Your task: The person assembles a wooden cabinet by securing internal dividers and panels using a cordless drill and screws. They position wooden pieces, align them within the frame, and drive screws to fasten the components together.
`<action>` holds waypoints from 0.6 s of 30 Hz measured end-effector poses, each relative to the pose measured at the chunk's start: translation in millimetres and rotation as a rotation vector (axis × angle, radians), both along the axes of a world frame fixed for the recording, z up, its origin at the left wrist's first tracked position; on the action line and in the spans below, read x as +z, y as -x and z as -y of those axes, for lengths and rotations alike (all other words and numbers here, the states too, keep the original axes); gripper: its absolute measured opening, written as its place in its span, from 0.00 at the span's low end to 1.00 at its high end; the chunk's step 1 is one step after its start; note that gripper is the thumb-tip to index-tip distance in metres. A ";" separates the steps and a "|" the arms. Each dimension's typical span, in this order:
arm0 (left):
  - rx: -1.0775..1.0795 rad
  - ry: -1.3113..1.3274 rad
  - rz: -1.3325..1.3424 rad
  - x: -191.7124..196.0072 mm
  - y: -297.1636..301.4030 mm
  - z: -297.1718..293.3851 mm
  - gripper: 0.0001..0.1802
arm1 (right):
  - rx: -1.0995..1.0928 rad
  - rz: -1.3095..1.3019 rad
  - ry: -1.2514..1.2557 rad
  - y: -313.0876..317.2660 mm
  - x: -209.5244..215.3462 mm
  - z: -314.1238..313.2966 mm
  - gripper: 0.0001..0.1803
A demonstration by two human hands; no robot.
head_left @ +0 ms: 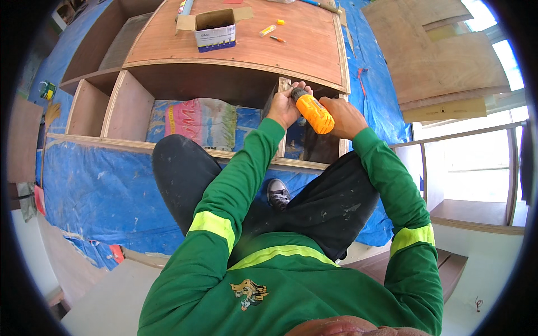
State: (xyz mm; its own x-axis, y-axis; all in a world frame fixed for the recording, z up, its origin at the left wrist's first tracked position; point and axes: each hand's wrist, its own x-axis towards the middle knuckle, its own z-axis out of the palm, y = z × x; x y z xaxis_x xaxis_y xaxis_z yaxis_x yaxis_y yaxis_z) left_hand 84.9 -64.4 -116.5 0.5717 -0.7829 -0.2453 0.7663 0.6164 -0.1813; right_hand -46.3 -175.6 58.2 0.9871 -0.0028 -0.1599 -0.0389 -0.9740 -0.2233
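1. blue plastic sheeting [101, 190] covers the floor around a low brown plywood cabinet frame [129, 109] with open compartments.
2. over its narrow right-hand compartment is an orange-and-black power drill [316, 115], its dark chuck end [297, 93] pointing away from the person.
3. the right hand [344, 117] holds the drill, wrapped behind its body.
4. the left hand [284, 106] is cupped at the chuck, fingers curled; from where i stand, i cannot tell whether it grips.
5. beyond, on a reddish-brown plywood panel [168, 50], an open white-and-blue cardboard box [216, 38] stands near a small clear-and-yellow plastic case [268, 30], a yellow cap [280, 22] and a slim orange-ended piece [277, 39].
6. a pink, white and green printed sack [202, 120] lies in the wider compartment, left of both hands.
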 end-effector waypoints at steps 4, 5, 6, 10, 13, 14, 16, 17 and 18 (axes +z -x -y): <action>0.016 0.048 0.001 -9.1 -8.6 0.6 0.11 | 0.001 -0.049 0.016 -11.4 7.6 -6.7 0.20; -0.001 0.066 0.004 -11.5 -12.4 -1.4 0.12 | 0.005 -0.050 0.025 -15.7 8.4 -8.3 0.20; -0.026 0.086 0.001 -10.5 -11.7 -2.4 0.14 | 0.001 -0.057 0.034 -16.3 8.6 -9.6 0.20; -0.144 0.042 -0.063 9.5 4.2 -13.8 0.23 | -0.041 -0.066 0.080 -16.6 2.2 -16.2 0.19; -0.140 -0.130 0.085 25.2 25.4 -28.8 0.30 | -0.047 -0.038 0.056 -15.8 -10.6 -16.8 0.20; -0.176 -0.163 0.127 30.2 33.1 -37.5 0.31 | -0.043 -0.027 0.054 -13.9 -13.2 -17.3 0.20; -0.240 -0.303 0.228 52.1 48.1 -51.1 0.30 | -0.053 -0.016 0.051 -10.1 -16.3 -18.0 0.21; -0.271 -0.371 0.280 62.9 54.8 -57.6 0.30 | -0.062 -0.017 0.050 -9.0 -19.7 -19.3 0.21; -0.320 -0.402 0.313 76.2 59.9 -66.4 0.30 | -0.068 -0.015 0.052 -9.2 -19.2 -20.5 0.21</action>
State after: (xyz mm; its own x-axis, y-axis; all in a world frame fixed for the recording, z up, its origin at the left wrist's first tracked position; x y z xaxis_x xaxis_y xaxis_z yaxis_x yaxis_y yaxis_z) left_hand 24.9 2.0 -40.3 0.4162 -0.8087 -0.4156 0.9042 0.3202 0.2826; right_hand -37.1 -155.0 39.1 0.9819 -0.0787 -0.1723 -0.1086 -0.9792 -0.1714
